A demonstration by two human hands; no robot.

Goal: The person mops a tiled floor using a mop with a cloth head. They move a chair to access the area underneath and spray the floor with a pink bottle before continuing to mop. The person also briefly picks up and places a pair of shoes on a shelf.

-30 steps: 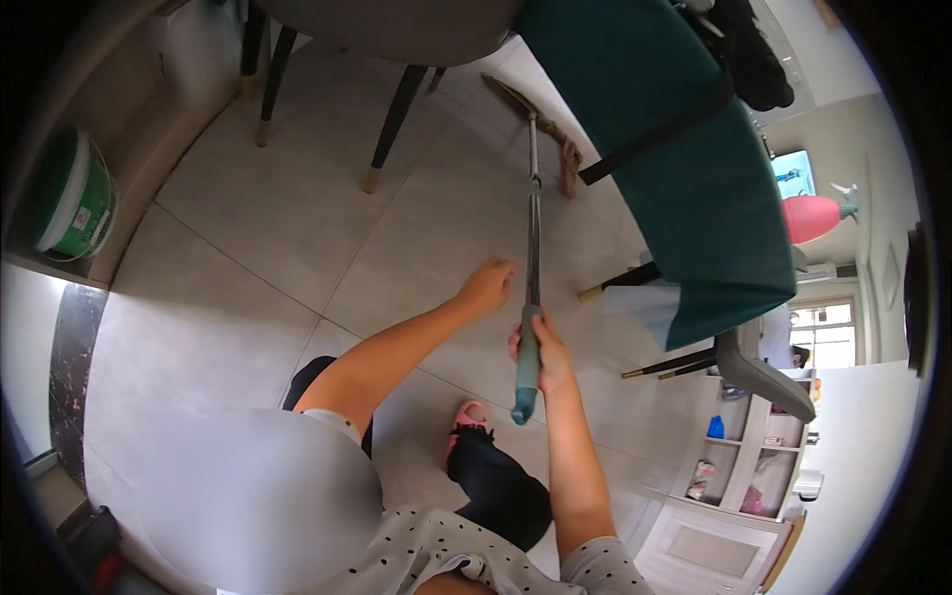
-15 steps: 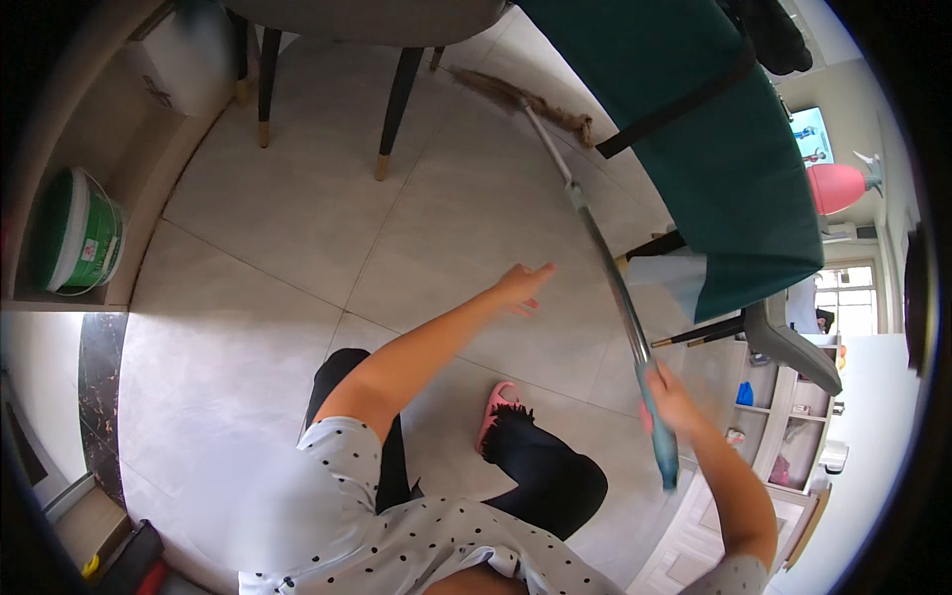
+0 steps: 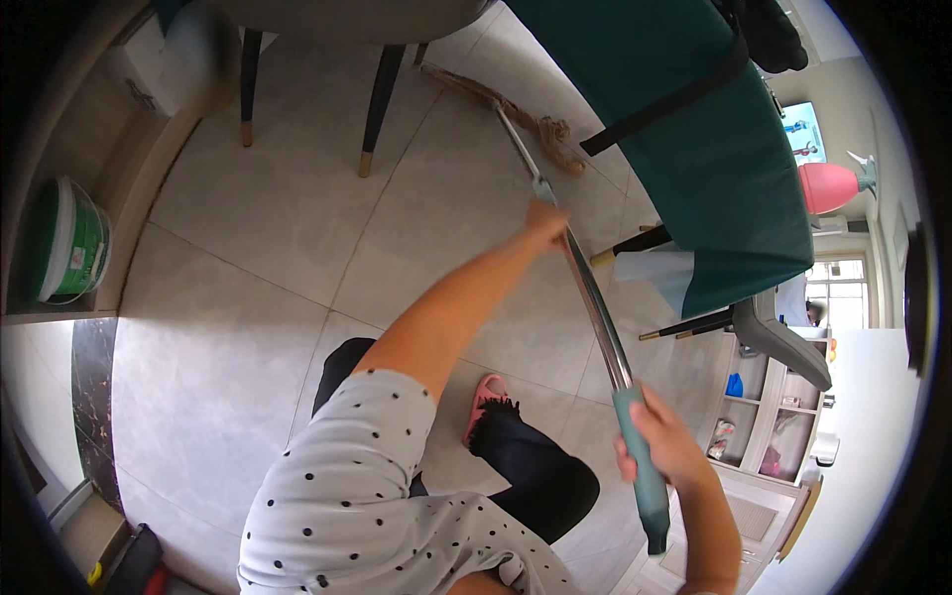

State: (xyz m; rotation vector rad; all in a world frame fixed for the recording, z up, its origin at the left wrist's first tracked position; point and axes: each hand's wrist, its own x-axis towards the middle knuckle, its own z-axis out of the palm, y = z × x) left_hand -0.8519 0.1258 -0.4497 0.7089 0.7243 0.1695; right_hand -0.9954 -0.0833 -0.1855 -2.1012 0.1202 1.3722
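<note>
A long mop (image 3: 599, 322) slants across the floor, with a shiny metal pole, a grey-green grip at the near end and a brown fringed head (image 3: 543, 127) lying flat on the tiles. My left hand (image 3: 546, 224) is closed around the pole's lower part, just above the joint near the head. My right hand (image 3: 664, 436) is wrapped around the grey-green grip, whose end sticks out below it. The mop head lies between a grey chair (image 3: 362, 15) and a table with a dark green cloth (image 3: 684, 149); its left end reaches close to a chair leg.
Dark chair legs (image 3: 380, 114) with gold tips stand ahead. A black strap (image 3: 664, 99) hangs over the green cloth. At left, a green bucket (image 3: 84, 248) sits in a low shelf. Another grey chair (image 3: 778, 337) and a shelf unit (image 3: 764, 416) are at right.
My left hand, open and off the pole before, has reached forward and taken hold of it. The mop has shifted left, its grip end moving nearer to me with my right hand.
</note>
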